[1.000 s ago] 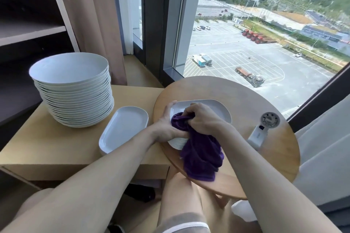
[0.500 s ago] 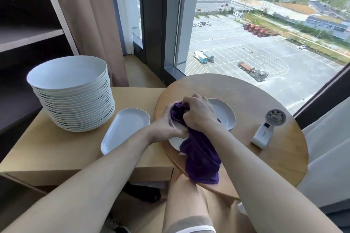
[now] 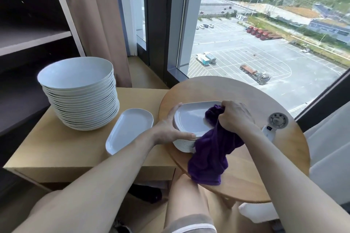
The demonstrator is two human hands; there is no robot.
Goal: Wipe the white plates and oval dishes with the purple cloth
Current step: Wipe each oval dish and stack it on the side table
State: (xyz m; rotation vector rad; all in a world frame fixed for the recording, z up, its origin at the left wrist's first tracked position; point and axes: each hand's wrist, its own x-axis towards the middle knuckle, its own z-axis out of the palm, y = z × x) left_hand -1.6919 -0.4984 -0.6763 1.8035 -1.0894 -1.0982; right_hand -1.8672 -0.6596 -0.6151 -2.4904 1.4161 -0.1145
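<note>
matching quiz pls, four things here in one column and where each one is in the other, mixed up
Things: 1 purple cloth; 2 lone oval dish; 3 tall plate stack; 4 white fan.
Places: A right side of the round table; B in the right hand, over the oval dish stack; C far left of the low table; D flat beside the tall plate stack.
Pairs: 1-B; 2-D; 3-C; 4-A.
</note>
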